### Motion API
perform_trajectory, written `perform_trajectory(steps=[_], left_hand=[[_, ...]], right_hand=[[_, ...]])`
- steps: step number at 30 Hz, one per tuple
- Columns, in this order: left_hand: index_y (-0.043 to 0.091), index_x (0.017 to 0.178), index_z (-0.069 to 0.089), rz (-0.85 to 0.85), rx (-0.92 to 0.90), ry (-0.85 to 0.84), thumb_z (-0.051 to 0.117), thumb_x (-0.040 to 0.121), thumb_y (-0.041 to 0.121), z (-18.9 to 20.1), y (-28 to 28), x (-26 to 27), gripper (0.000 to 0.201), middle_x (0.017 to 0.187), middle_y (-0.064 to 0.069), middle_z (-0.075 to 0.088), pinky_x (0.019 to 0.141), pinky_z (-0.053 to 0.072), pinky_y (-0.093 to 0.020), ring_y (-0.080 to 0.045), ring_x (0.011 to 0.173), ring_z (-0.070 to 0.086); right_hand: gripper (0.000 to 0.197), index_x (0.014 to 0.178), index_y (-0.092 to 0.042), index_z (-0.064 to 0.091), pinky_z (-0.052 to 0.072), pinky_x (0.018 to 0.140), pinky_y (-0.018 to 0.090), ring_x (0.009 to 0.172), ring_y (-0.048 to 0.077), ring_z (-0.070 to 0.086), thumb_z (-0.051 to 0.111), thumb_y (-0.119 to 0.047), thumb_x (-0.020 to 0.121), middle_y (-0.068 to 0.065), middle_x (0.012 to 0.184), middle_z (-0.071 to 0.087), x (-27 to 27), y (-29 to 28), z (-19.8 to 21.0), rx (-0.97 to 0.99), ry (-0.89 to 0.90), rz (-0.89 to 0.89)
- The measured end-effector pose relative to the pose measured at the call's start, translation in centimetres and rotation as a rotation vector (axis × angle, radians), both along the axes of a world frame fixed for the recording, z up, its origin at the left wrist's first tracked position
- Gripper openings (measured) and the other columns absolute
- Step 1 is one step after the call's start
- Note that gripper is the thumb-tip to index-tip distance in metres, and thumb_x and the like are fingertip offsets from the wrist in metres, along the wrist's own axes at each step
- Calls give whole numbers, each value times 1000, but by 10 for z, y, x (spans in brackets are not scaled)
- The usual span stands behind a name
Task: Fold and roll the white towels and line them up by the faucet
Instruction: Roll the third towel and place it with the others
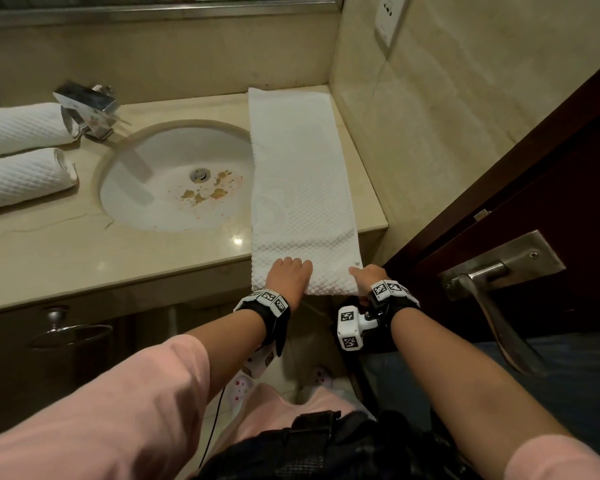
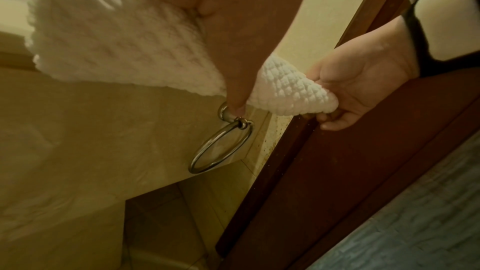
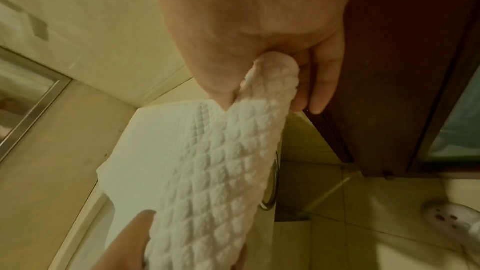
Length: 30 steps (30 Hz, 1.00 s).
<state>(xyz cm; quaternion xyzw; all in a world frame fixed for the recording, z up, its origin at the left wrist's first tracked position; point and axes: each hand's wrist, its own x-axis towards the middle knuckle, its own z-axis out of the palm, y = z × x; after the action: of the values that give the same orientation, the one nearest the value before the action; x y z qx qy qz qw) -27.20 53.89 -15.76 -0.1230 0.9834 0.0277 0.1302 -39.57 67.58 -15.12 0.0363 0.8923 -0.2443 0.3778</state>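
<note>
Bench (image 1: pixel 66 244): beige stone top, oval sink (image 1: pixel 146 202) sunk into it, brown specks around the drain.
Door (image 1: pixel 534 188): dark wood, at the right of the bench, metal lever handle (image 1: pixel 492 292) on it.
Flat towel (image 1: pixel 298 188): white, waffle-textured, folded into a long strip; laid on the bench just right of the sink, running from the back wall to the front edge, near end hanging over that edge.
Rolled towels (image 1: pixel 18 154): two white rolls lying side by side on the bench at far left, the farther one touching the faucet (image 1: pixel 87 109).
Left hand (image 1: pixel 290 275): on the strip's near left end; fingers curled around the edge, thumb underneath in the wrist view, grasping the flat towel.
Right hand (image 1: pixel 369 277): at the strip's near right corner; fingers (image 3: pixel 322 89) under and thumb over, pinching the flat towel.
Towel ring (image 1: pixel 70 332): chrome, hanging on the cabinet front below the bench.
</note>
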Motion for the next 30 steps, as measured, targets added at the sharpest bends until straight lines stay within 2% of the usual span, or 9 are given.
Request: perform_trajectory(steps=[3, 7, 9, 12, 13, 15, 18, 24, 30], left_hand=[[11, 109, 47, -6, 0, -5, 50, 85, 1, 1, 1, 0, 27, 103, -7, 56, 79, 35, -32, -25, 95, 52], [11, 108, 47, 25, 9, -9, 48, 86, 0, 2, -1, 0, 25, 102, -7, 57, 76, 31, -31, -25, 94, 52], [11, 109, 47, 38, 16, -18, 47, 87, 1, 1, -3, 0, 24, 103, -7, 57, 75, 31, -31, -25, 94, 53], [11, 112, 48, 48, 30, -55, 47, 88, 2, -1, -6, -1, 25, 106, -8, 58, 75, 31, -31, -26, 98, 54], [11, 112, 48, 50, 35, -64, 46, 88, 2, -2, -6, -3, 26, 106, -8, 58, 75, 32, -31, -27, 98, 54], [12, 115, 48, 59, 52, -85, 45, 89, 3, -2, -7, -5, 27, 109, -9, 57, 78, 35, -32, -27, 101, 54], [12, 118, 48, 72, 82, -119, 44, 90, 4, -4, -10, -7, 29, 113, -10, 54, 81, 37, -33, -28, 103, 53], [7, 114, 51, 93, 133, -158, 51, 90, 7, -6, -13, -12, 25, 134, -18, 31, 75, 42, -36, -33, 105, 48], [4, 120, 51, 122, 190, -203, 58, 92, 23, -5, -15, -22, 35, 131, -14, 36, 92, 44, -39, -33, 122, 35]], right_hand=[[34, 121, -6, 58, 54, 88, 41, 110, 34, 60, 51, -23, 93, 16, 125, 59, -2, 3, 0, 8, -36, 49], [14, 87, -14, 59, 52, 73, 33, 76, 27, 62, 62, -27, 85, 10, 94, 65, -10, 14, -8, 188, -49, 163], [24, 97, -12, 61, 53, 70, 31, 80, 27, 64, 64, -32, 85, 11, 98, 66, -8, 13, 4, 197, -61, 217], [37, 131, -3, 50, 53, 59, 18, 111, 30, 58, 49, -19, 97, 13, 130, 54, -5, 7, 14, 111, -38, 155], [37, 135, -3, 47, 54, 68, 17, 119, 29, 55, 44, -16, 100, 12, 136, 50, -5, 4, 15, 71, -32, 84], [37, 135, -4, 48, 49, 93, 27, 127, 27, 49, 45, -14, 100, 11, 141, 48, -7, 2, 14, 53, 8, -21], [37, 131, -5, 54, 48, 82, 29, 127, 30, 49, 49, -10, 95, 13, 139, 50, -7, 6, 6, -112, -86, -122], [36, 125, -2, 58, 44, 87, 30, 118, 32, 54, 48, -18, 95, 17, 131, 56, -4, 7, 16, -37, 22, -309], [42, 91, -3, 70, 57, 80, 39, 79, 27, 66, 57, -43, 87, 14, 94, 69, 1, 7, 23, -140, 61, -220]])
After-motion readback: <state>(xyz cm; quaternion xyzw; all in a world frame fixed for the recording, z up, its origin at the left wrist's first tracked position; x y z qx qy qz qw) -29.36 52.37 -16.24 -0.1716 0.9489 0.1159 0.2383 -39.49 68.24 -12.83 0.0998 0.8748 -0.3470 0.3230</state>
